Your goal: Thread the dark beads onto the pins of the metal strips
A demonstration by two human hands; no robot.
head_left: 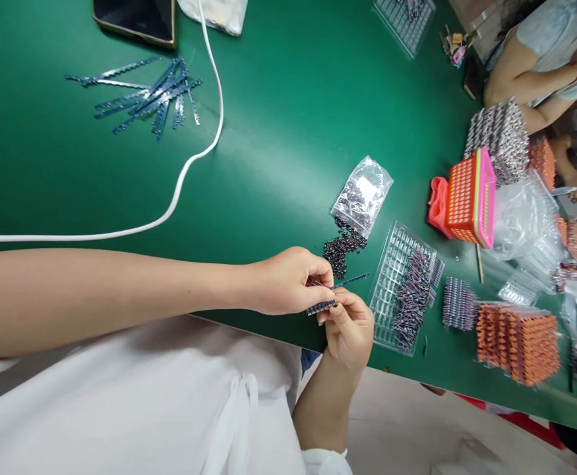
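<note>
My left hand point(295, 280) reaches in from the left, fingers closed round a dark row of small toothed pieces point(320, 307). A thin blue strip point(351, 281) sticks out past its fingertips to the right. My right hand point(350, 330) comes up from below, thumb and fingers pinched at the end of the same row, close to the left fingertips. The fingers hide part of what is held. Just beyond the hands lies a heap of small dark beads point(340, 254), spilling from a clear plastic bag point(362, 194). Right of my right hand is a clear compartment tray point(382, 290) of small purplish pieces.
Loose blue strips point(154, 95) lie at the upper left, near a phone point(134, 20) and a white cable point(182, 178). To the right stand an orange and pink basket point(471, 198), orange stacks point(516, 343) and plastic packaging point(528, 218). Another person point(530, 72) sits at upper right.
</note>
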